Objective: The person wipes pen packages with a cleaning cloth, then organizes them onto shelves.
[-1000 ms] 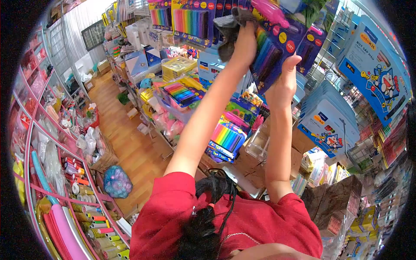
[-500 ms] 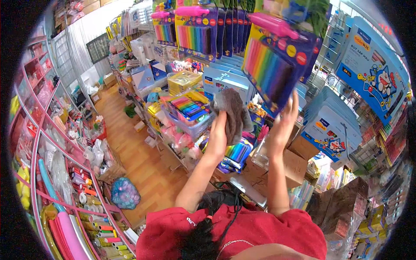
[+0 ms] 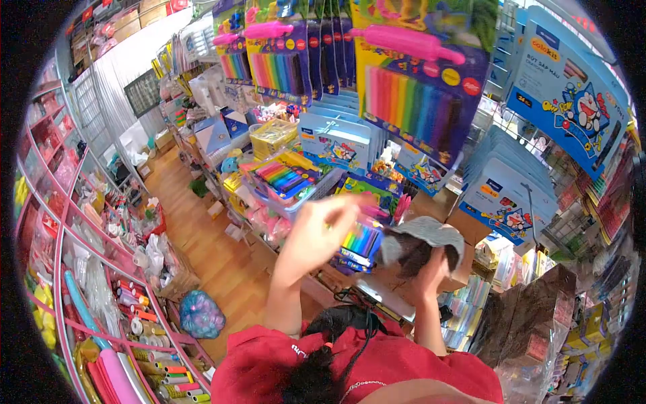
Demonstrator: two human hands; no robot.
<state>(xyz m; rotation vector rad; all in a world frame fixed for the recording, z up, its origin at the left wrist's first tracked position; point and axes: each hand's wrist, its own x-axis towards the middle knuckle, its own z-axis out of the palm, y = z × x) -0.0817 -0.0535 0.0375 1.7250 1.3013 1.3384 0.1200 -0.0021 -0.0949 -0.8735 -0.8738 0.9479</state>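
My right hand (image 3: 434, 273) grips a dark grey cloth (image 3: 424, 246), which hangs bunched over the fingers near a cardboard box. Blurred by motion, my left hand (image 3: 321, 232) is raised beside the plastic basket of clay packs (image 3: 286, 176), its fingers bent and what lies between them too smeared to tell. Just right of it are more rainbow clay packs (image 3: 362, 244). Above both hands hangs a large clay pack with a pink roller (image 3: 414, 101).
Blue crayon boxes (image 3: 508, 202) hang on a wire rack at the right. A pink shelf (image 3: 60, 232) with rolls and bags lines the left. Between lies a wooden floor (image 3: 222, 259) with a plastic bag of blue and pink items (image 3: 202, 314).
The grey cloth has passed from my left hand to my right hand, lower and to the right. My left hand has moved left and down. The hanging clay pack has swung left.
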